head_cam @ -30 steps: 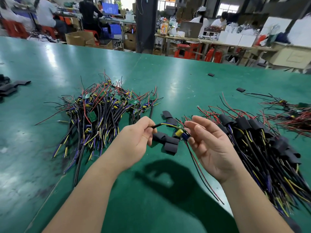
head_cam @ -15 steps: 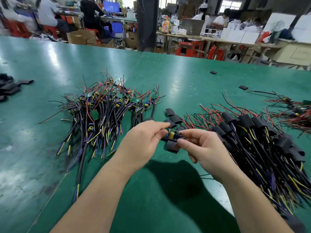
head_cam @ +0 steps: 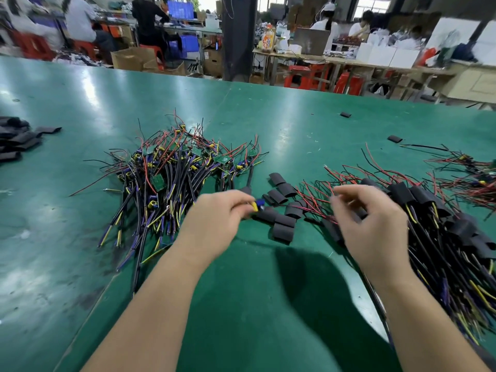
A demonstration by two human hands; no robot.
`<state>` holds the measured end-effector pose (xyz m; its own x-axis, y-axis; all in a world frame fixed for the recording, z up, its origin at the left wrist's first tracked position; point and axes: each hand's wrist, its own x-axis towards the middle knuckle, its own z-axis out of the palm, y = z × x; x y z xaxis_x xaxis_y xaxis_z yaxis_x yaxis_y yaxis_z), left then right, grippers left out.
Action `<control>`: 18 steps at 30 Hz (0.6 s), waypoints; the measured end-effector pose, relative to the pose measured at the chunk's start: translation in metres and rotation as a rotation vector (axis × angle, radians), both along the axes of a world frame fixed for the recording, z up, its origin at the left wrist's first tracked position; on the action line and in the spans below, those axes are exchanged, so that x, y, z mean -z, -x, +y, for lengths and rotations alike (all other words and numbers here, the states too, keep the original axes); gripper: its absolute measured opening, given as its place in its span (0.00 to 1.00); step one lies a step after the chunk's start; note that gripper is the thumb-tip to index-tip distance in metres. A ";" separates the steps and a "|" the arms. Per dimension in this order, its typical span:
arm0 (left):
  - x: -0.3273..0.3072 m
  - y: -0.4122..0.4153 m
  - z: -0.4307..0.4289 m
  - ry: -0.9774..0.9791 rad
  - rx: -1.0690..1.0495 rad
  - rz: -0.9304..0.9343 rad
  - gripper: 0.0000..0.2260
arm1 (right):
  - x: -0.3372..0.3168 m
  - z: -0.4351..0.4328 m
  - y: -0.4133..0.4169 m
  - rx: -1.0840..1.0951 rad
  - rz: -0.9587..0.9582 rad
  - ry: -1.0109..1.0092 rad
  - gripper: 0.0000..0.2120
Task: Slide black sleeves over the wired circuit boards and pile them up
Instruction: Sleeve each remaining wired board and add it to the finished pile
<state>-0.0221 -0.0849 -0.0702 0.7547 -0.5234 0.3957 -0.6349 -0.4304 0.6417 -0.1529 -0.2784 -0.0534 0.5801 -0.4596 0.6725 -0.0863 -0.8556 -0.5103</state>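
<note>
Pinching the circuit board (head_cam: 259, 204) at fingertips (head_cam: 247, 203), left hand (head_cam: 214, 218) grips; right hand (head_cam: 371, 218) grip unclear.

A glossy green bench (head_cam: 268, 114) catching pale glare runs back to a dark pillar (head_cam: 239, 36), beyond which a cluttered workshop holds cardboard boxes (head_cam: 128, 59), red stools (head_cam: 303, 76), long work tables (head_cam: 349, 63) with seated people (head_cam: 80, 22), a blue screen (head_cam: 180, 9) and bright windows (head_cam: 366, 8) at the far wall.
</note>
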 end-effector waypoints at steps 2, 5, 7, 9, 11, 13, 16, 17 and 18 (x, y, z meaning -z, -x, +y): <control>-0.004 -0.009 0.006 0.115 -0.170 -0.023 0.07 | -0.006 -0.007 0.002 0.085 0.029 -0.041 0.06; -0.005 -0.017 0.010 0.254 -0.271 0.030 0.07 | -0.006 -0.003 -0.007 -0.031 0.344 -0.073 0.08; -0.003 -0.019 0.010 0.270 -0.290 0.048 0.07 | -0.002 0.011 -0.019 -0.160 0.476 0.009 0.06; -0.001 -0.019 0.010 0.262 -0.304 0.055 0.08 | 0.003 0.023 -0.035 -0.257 0.535 0.085 0.06; 0.000 -0.018 0.010 0.251 -0.324 0.046 0.08 | 0.005 0.029 -0.052 -0.289 0.606 0.138 0.12; 0.002 -0.019 0.010 0.240 -0.349 0.029 0.09 | 0.006 0.032 -0.070 -0.302 0.742 0.210 0.15; 0.003 -0.019 0.011 0.230 -0.369 0.038 0.10 | 0.000 0.038 -0.088 -0.337 0.889 0.269 0.12; 0.003 -0.019 0.011 0.232 -0.370 0.043 0.10 | -0.002 0.039 -0.093 -0.348 0.905 0.280 0.11; 0.003 -0.019 0.011 0.238 -0.369 0.047 0.10 | -0.005 0.040 -0.096 -0.361 0.918 0.290 0.10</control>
